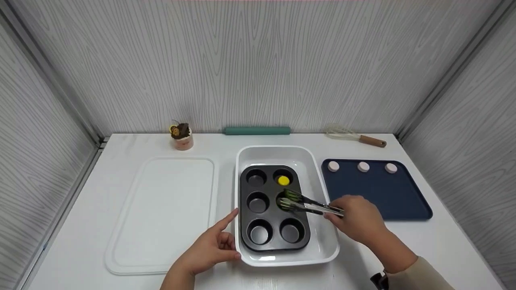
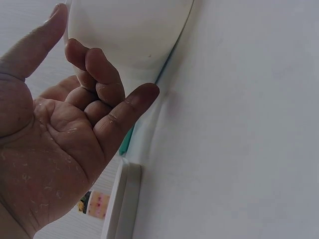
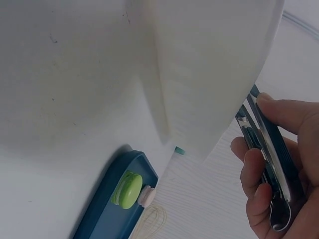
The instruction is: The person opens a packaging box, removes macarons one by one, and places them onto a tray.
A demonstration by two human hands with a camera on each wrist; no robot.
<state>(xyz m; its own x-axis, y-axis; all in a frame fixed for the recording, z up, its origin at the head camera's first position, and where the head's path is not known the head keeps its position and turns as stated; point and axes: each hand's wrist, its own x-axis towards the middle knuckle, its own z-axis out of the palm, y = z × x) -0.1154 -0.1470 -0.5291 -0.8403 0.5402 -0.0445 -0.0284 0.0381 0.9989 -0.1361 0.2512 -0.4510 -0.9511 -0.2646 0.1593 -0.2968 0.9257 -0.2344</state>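
My right hand (image 1: 358, 217) grips metal tongs (image 1: 310, 206) with dark heads, reaching over the white basin's right wall. The tong heads are at the middle right cup of a dark muffin tin (image 1: 275, 237), and green shows at them; I cannot tell whether they pinch something there. A yellow round piece (image 1: 284, 180) lies in the far right cup. The tin sits inside the white basin (image 1: 322, 255). My left hand (image 1: 207, 247) is at the basin's left side, with index fingertip and thumb at its rim and the other fingers bent.
Right of the basin, a navy tray (image 1: 403, 193) bears three pale pink macarons (image 1: 363, 166) along its far edge; the right wrist view also shows a green macaron (image 3: 129, 190). A white lid (image 1: 169, 213) lies left. Behind are a dessert cup (image 1: 183, 139), a green rolling pin (image 1: 257, 131) and a whisk (image 1: 356, 137).
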